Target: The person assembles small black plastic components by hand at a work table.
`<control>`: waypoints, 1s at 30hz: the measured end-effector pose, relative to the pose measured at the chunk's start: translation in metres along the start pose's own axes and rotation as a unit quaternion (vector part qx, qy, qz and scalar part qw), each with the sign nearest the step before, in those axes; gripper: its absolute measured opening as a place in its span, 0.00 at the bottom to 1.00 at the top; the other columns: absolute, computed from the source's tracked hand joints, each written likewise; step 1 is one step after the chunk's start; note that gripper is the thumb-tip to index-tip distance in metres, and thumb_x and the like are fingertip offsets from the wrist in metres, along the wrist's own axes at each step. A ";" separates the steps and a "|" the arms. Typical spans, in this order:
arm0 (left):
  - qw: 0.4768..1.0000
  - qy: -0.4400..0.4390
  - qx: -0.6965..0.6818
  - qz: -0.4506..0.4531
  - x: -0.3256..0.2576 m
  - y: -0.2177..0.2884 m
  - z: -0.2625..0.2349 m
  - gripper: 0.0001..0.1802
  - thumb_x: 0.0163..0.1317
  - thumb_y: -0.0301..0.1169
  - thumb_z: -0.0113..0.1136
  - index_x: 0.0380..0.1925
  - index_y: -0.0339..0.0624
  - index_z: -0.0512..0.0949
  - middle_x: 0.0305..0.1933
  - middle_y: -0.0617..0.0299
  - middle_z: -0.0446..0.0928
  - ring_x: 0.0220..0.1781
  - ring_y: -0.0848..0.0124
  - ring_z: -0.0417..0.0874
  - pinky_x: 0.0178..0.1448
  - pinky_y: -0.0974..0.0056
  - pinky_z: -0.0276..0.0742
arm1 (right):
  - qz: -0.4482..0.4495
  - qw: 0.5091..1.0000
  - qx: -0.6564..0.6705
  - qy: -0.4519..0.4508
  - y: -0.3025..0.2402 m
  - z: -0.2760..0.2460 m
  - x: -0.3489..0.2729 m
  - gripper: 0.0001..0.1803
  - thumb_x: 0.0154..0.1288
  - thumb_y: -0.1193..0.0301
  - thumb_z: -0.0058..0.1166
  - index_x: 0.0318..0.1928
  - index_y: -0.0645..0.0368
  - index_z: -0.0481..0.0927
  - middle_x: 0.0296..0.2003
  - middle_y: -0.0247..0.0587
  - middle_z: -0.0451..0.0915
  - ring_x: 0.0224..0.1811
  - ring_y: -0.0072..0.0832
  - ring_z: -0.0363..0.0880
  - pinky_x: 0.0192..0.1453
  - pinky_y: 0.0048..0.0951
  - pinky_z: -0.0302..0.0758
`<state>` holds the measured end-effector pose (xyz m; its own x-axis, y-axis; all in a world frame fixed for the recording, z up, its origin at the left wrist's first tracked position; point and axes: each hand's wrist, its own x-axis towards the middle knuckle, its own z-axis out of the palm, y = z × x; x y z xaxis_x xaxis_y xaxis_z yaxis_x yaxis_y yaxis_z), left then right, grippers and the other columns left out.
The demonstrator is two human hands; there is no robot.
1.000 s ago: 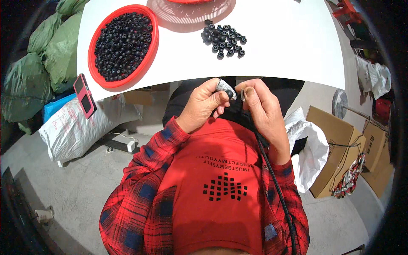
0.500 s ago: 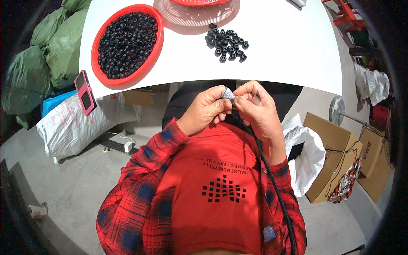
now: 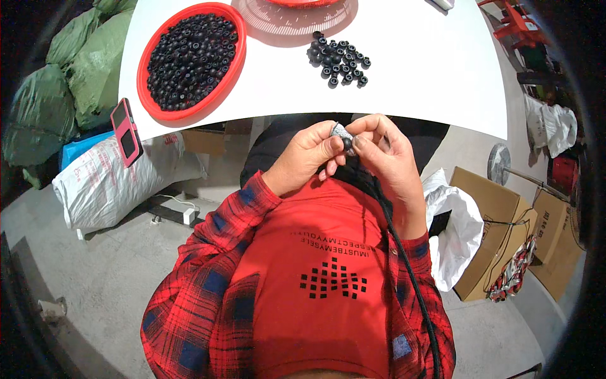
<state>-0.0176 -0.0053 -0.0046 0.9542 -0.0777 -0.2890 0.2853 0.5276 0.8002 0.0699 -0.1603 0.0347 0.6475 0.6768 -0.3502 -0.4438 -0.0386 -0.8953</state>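
Observation:
My left hand [image 3: 312,149] is closed in a pinch around a small grey speckled piece [image 3: 341,131], just off the table's near edge. A small round black piece [image 3: 348,143] shows at the lower end of the grey one. The thumb and forefinger of my right hand [image 3: 386,151] are pressed together on it. Whether the two pieces are joined I cannot tell, as fingertips cover part of them. Beyond my hands, a loose group of similar small black pieces with ring-shaped ends [image 3: 341,60] lies on the white table [image 3: 278,82].
A red round basin [image 3: 144,95] full of black pieces stands at the table's left. Part of a red basket [image 3: 303,2] shows at the far edge. A pink-cased phone [image 3: 128,136] is at the left corner. A black cable [image 3: 404,262] runs down my front. Cardboard boxes [image 3: 470,246] stand at right.
My right fingers have shifted slightly, and the round black piece between the hands now shows more plainly. The whole view has moved a little; the pieces on the table look unchanged.

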 end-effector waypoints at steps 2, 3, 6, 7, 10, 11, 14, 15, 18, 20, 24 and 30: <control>1.000 -0.010 -0.016 0.000 0.001 -0.001 -0.003 0.16 0.69 0.45 0.49 0.40 0.43 0.72 0.26 0.70 0.73 0.22 0.85 0.70 0.21 0.81 0.64 | -0.041 0.999 -0.013 -0.004 0.003 0.001 -0.001 0.09 0.64 0.74 0.54 0.44 0.62 0.76 0.27 0.25 0.70 0.27 0.09 0.64 0.31 0.12 0.62; 0.999 -0.020 -0.032 0.000 0.001 -0.001 -0.004 0.16 0.70 0.44 0.48 0.37 0.43 0.71 0.27 0.69 0.72 0.22 0.86 0.70 0.22 0.81 0.65 | -0.065 0.996 -0.057 -0.006 0.004 0.002 -0.002 0.09 0.63 0.74 0.55 0.44 0.61 0.77 0.28 0.24 0.70 0.29 0.10 0.65 0.34 0.13 0.63; 0.999 -0.027 -0.041 -0.006 0.003 -0.004 -0.006 0.17 0.70 0.45 0.47 0.38 0.43 0.71 0.27 0.69 0.72 0.22 0.85 0.70 0.21 0.81 0.64 | -0.097 0.989 -0.114 0.003 0.006 0.004 -0.003 0.08 0.62 0.75 0.56 0.42 0.61 0.78 0.28 0.24 0.69 0.31 0.11 0.65 0.36 0.14 0.64; 0.999 -0.026 -0.041 -0.005 0.003 -0.005 -0.006 0.17 0.70 0.45 0.47 0.38 0.43 0.71 0.27 0.69 0.72 0.22 0.85 0.70 0.21 0.81 0.64 | -0.103 0.986 -0.126 0.014 0.006 0.005 -0.003 0.07 0.61 0.76 0.57 0.41 0.60 0.78 0.28 0.23 0.69 0.31 0.11 0.65 0.36 0.15 0.64; 0.996 -0.021 -0.084 0.011 0.005 -0.006 -0.001 0.20 0.68 0.47 0.48 0.42 0.40 0.72 0.25 0.66 0.73 0.19 0.84 0.68 0.19 0.80 0.61 | -0.130 0.972 -0.192 0.045 0.005 0.008 -0.004 0.08 0.59 0.77 0.58 0.40 0.62 0.78 0.28 0.26 0.71 0.31 0.14 0.68 0.36 0.17 0.67; 0.995 -0.003 -0.097 0.028 0.005 -0.005 0.002 0.19 0.68 0.46 0.49 0.43 0.40 0.71 0.27 0.66 0.73 0.20 0.84 0.69 0.19 0.80 0.62 | -0.130 0.972 -0.193 0.045 0.006 0.009 -0.004 0.08 0.59 0.77 0.58 0.40 0.62 0.78 0.28 0.26 0.71 0.31 0.14 0.68 0.36 0.17 0.67; 0.992 0.013 -0.121 0.033 0.002 -0.001 0.006 0.18 0.67 0.44 0.52 0.44 0.40 0.71 0.29 0.66 0.74 0.20 0.84 0.69 0.18 0.80 0.62 | -0.190 0.946 -0.250 0.082 0.010 0.012 -0.003 0.09 0.57 0.77 0.59 0.39 0.63 0.78 0.28 0.31 0.73 0.32 0.18 0.72 0.37 0.21 0.71; 0.991 0.013 -0.131 0.021 0.001 0.000 0.007 0.18 0.66 0.44 0.53 0.44 0.40 0.70 0.30 0.66 0.75 0.20 0.84 0.69 0.18 0.80 0.62 | -0.196 0.939 -0.271 0.083 0.012 0.010 -0.004 0.08 0.58 0.78 0.59 0.39 0.63 0.77 0.29 0.29 0.73 0.31 0.16 0.69 0.36 0.18 0.68; 0.990 0.023 -0.138 0.015 -0.001 0.001 0.009 0.18 0.66 0.44 0.54 0.44 0.40 0.71 0.30 0.67 0.75 0.20 0.84 0.70 0.18 0.81 0.62 | -0.207 0.929 -0.296 0.084 0.008 0.013 -0.007 0.08 0.58 0.79 0.59 0.39 0.63 0.77 0.29 0.32 0.74 0.30 0.18 0.71 0.35 0.19 0.69; 0.989 0.007 -0.143 0.024 -0.002 -0.003 0.004 0.18 0.65 0.44 0.54 0.43 0.40 0.71 0.31 0.66 0.76 0.20 0.84 0.70 0.18 0.81 0.62 | -0.213 0.926 -0.301 0.084 0.008 0.014 -0.009 0.09 0.55 0.79 0.60 0.38 0.64 0.77 0.29 0.37 0.76 0.31 0.23 0.75 0.36 0.23 0.74; 0.993 -0.008 -0.111 0.037 -0.005 -0.004 0.002 0.17 0.64 0.44 0.56 0.40 0.41 0.73 0.33 0.65 0.77 0.20 0.85 0.70 0.18 0.82 0.62 | -0.183 0.950 -0.241 0.078 0.013 0.016 -0.013 0.10 0.55 0.79 0.60 0.39 0.63 0.77 0.29 0.35 0.75 0.30 0.21 0.74 0.35 0.22 0.73; 0.992 0.020 -0.122 0.035 -0.008 -0.004 0.007 0.13 0.64 0.43 0.57 0.33 0.46 0.71 0.25 0.70 0.73 0.18 0.87 0.68 0.18 0.82 0.59 | -0.212 0.940 -0.256 0.073 0.017 0.018 -0.015 0.12 0.56 0.79 0.59 0.42 0.62 0.77 0.30 0.32 0.73 0.30 0.18 0.72 0.34 0.19 0.71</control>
<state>-0.0254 -0.0124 -0.0020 0.9651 -0.0033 -0.2619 0.1841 0.7195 0.6696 0.0417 -0.1576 0.0301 0.7931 0.6054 0.0672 0.2059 -0.1626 -0.9650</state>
